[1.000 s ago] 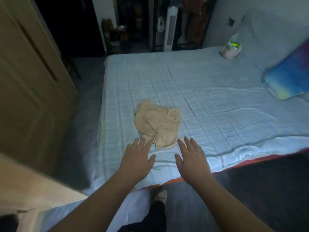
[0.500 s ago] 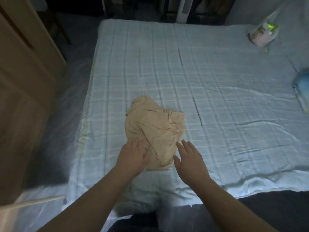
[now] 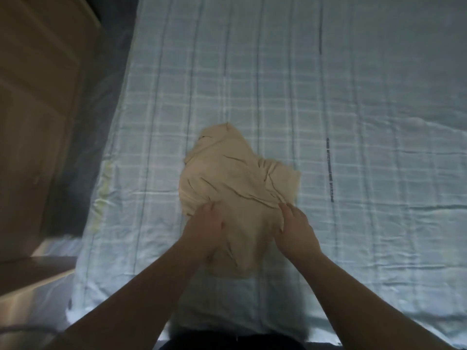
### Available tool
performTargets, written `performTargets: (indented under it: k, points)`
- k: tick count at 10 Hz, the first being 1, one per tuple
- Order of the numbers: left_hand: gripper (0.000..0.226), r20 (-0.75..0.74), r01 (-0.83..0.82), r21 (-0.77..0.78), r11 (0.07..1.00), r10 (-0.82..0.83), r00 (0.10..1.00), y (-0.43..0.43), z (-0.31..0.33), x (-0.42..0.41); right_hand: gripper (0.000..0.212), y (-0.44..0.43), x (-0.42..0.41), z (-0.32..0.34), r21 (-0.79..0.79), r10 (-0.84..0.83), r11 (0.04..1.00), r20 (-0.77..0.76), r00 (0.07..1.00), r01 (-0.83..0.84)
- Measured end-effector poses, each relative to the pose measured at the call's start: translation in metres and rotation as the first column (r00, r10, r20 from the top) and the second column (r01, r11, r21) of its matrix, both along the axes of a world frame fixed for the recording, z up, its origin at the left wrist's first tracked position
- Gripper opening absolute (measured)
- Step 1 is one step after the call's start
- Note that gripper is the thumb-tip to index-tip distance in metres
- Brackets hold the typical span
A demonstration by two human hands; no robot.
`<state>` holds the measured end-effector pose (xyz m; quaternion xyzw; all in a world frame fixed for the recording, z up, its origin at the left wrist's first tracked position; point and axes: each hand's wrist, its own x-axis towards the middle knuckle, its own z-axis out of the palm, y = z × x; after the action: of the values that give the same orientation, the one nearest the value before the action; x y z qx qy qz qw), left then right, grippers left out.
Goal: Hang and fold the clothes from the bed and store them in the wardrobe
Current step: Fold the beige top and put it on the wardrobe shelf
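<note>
A crumpled beige garment [image 3: 235,180] lies on the bed [image 3: 353,122], near its front edge and left of the middle. My left hand [image 3: 204,228] rests on the garment's near left part, fingers curled into the cloth. My right hand [image 3: 294,227] sits on its near right part, fingertips pinching a fold. The cloth between both hands is bunched and lifted slightly toward me. The garment's far end lies flat on the sheet.
The bed wears a light blue checked sheet with wrinkles on the right. A wooden wardrobe door [image 3: 38,109] stands at the left, with a narrow strip of dark floor [image 3: 83,157] between it and the bed.
Both hands moved forward from the sheet's front edge onto the beige garment and closed on its near part. The view tilted down and nearer to the bed.
</note>
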<state>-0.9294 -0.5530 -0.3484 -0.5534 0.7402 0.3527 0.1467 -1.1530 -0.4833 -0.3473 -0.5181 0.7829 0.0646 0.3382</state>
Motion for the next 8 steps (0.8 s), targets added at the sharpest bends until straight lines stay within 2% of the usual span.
performTargets:
  k: [1, 2, 3, 4, 5, 6, 7, 8]
  points:
    - [0.059, -0.035, -0.008, 0.045, 0.999, 0.01, 0.999, -0.018, -0.022, -0.028, 0.059, -0.032, -0.023, -0.037, 0.044, 0.011, 0.999, 0.036, 0.999, -0.013]
    - [0.062, -0.051, -0.082, 0.1, 0.992, 0.087, 0.995, -0.04, -0.053, -0.05, 0.05, -0.061, -0.042, -0.073, 0.091, -0.044, 0.995, 0.02, 0.999, 0.042]
    - [0.058, -0.06, -0.231, 0.156, 0.96, 0.242, 0.968, -0.056, -0.082, -0.063, 0.06, -0.083, -0.048, -0.107, 0.106, -0.427, 0.901, 0.049, 0.903, 0.42]
    - [0.05, -0.07, -0.33, 0.27, 0.905, 0.36, 0.93, -0.067, -0.1, -0.071, 0.071, -0.097, -0.043, -0.122, 0.139, -0.69, 0.723, 0.09, 0.718, 0.677]
    - [0.046, -0.121, -0.314, 0.335, 0.888, 0.371, 0.921, -0.066, -0.106, -0.08, 0.065, -0.097, -0.03, -0.122, 0.164, -0.703, 0.709, 0.249, 0.666, 0.686]
    - [0.052, -0.175, -0.256, 0.368, 0.894, 0.337, 0.925, -0.06, -0.095, -0.084, 0.068, -0.088, -0.02, -0.117, 0.096, -0.724, 0.649, 0.379, 0.576, 0.754]
    - [0.065, -0.224, -0.265, 0.362, 0.894, 0.359, 0.906, -0.044, -0.066, -0.09, 0.053, -0.088, -0.005, -0.063, 0.07, -0.676, 0.633, 0.536, 0.506, 0.771]
    - [0.069, -0.366, -0.326, 0.371, 0.869, 0.46, 0.809, -0.024, -0.032, -0.092, 0.031, -0.078, 0.007, -0.039, 0.079, -0.637, 0.617, 0.634, 0.438, 0.783]
